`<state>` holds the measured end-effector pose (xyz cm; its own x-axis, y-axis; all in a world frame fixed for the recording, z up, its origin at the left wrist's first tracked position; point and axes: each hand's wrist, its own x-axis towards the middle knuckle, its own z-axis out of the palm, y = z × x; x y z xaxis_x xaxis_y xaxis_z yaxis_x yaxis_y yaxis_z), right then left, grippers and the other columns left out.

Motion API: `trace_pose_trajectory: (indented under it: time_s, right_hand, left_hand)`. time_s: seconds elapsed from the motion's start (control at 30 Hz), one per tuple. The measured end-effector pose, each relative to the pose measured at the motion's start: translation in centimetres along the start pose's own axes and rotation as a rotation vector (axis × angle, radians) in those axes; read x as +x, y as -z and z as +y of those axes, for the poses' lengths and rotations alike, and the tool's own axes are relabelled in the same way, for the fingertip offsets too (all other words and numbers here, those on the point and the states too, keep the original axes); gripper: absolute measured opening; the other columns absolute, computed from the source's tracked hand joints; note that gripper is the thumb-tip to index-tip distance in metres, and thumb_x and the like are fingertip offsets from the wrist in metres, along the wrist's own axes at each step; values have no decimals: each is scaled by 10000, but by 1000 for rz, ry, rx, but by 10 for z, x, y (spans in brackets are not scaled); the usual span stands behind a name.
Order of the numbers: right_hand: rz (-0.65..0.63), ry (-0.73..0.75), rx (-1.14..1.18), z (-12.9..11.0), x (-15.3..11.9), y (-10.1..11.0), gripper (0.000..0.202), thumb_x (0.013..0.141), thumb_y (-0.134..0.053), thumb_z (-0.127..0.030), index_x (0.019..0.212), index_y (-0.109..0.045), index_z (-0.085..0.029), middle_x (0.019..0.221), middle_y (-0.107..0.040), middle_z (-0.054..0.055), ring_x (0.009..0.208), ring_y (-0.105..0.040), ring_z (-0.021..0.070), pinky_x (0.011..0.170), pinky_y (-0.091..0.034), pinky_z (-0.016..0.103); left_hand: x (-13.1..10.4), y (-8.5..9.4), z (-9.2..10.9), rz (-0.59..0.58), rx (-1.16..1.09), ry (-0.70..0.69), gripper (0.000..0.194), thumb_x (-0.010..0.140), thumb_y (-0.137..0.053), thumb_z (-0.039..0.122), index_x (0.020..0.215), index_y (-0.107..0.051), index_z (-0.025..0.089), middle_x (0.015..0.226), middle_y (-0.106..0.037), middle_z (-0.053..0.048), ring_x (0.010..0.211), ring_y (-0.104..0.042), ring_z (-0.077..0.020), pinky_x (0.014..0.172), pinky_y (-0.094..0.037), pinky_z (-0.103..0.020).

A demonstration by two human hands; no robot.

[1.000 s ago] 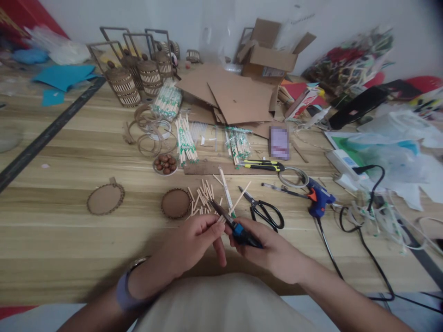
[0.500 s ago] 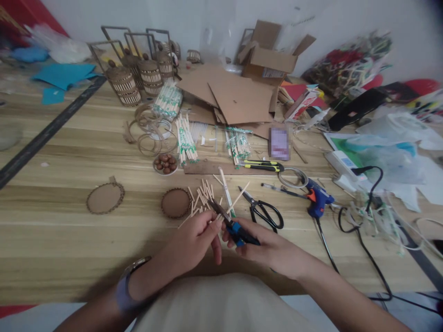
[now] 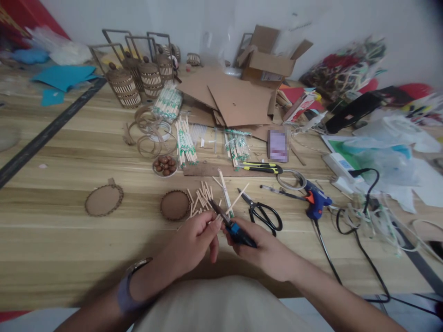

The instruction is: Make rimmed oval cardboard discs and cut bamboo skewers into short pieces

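My right hand [image 3: 261, 242] is wrapped round the blue-and-black handles of pliers [image 3: 238, 233], whose long jaws point up and left. My left hand [image 3: 200, 237] pinches thin wooden sticks, their ends showing at the fingertips beside the jaws. Just beyond the hands lies a heap of short cut sticks [image 3: 201, 196]. A paper-wrapped chopstick [image 3: 224, 191] and one loose stick [image 3: 238, 198] lie right of the heap. Left of it is a brown cardboard disc with a braided rim [image 3: 175, 205]; a second such disc [image 3: 104, 200] lies further left.
Black-handled scissors [image 3: 265, 214], a yellow-black utility knife [image 3: 261, 167] and a blue glue gun [image 3: 316, 200] with its cable lie to the right. Beyond are a bowl of brown balls [image 3: 165, 165], wrapped chopstick bundles [image 3: 186, 140], cardboard sheets [image 3: 242, 101] and lidded stick baskets [image 3: 124, 87].
The handles of the pliers have come closer together as my right hand squeezed. My left hand stays nearly in place, and the view has shifted slightly.
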<state>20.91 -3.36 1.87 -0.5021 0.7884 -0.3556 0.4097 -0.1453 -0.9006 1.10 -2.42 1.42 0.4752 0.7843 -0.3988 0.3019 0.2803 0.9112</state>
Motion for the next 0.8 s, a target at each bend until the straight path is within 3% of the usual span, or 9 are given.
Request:
trace_pose_trajectory:
  time_s: [0.1,0.23,0.37,0.47,0.57,0.63,0.73,0.8]
  right_hand:
    - [39,23,-38,2,3,-3,157,724,-504,-146,868,-536,-199,802,-535,-3,765,-480,165,712,-389,306]
    - [14,19,22,0,3,0,234,760,-549,-180,992,-577,-194,909,-600,24,848,-552,182,770,-438,317]
    - [40,20,-14,-2,-3,5,166,829,-545,-213,990,-583,-194,954,-628,47,879,-596,193,783,-477,321]
    - [257,84,-287,3,-3,6,95,894,-496,-200,960,-564,-196,913,-638,68,836,-614,218,753,-497,353]
    - [447,276,-520,8,4,5,207,884,-491,-126,1071,-544,-197,1160,-627,149,1095,-607,281,887,-503,418]
    - [459,353,-588,10,11,3,263,889,-514,-109,1132,-536,-205,1295,-591,156,1229,-558,284,977,-479,422]
    - [444,255,-673,11,19,-2,207,906,-572,-156,1106,-564,-207,1123,-671,113,1056,-639,279,875,-516,393]
    - [471,153,-752,10,24,-6,154,900,-594,-177,1053,-583,-194,1002,-679,99,928,-656,281,782,-518,378]
  left_hand:
    - [2,-2,-5,9,0,2,339,961,-369,484,815,-523,220,477,-537,53,510,-510,-158,604,-402,-266]
    - [3,3,-12,23,-60,-27,375,971,-359,528,833,-517,217,496,-548,55,483,-482,-147,581,-385,-268]
    - [1,22,-12,176,-40,-103,365,978,-346,538,843,-489,231,494,-544,57,527,-515,-165,628,-410,-276]
    - [0,31,-11,262,165,-56,343,981,-329,504,862,-499,231,517,-573,39,550,-557,-187,644,-416,-292]
    - [1,24,-13,147,436,-13,301,990,-320,380,836,-526,224,591,-644,-11,606,-629,-217,639,-417,-305]
    - [3,15,-14,96,579,-52,264,978,-338,270,853,-563,210,707,-712,-56,700,-678,-242,648,-431,-314]
    - [7,6,-15,167,802,-155,246,954,-385,156,964,-630,176,903,-766,-109,848,-714,-281,704,-460,-348]
    - [9,4,-15,230,965,-203,266,947,-407,113,1026,-657,159,909,-775,-118,870,-724,-303,729,-466,-378]
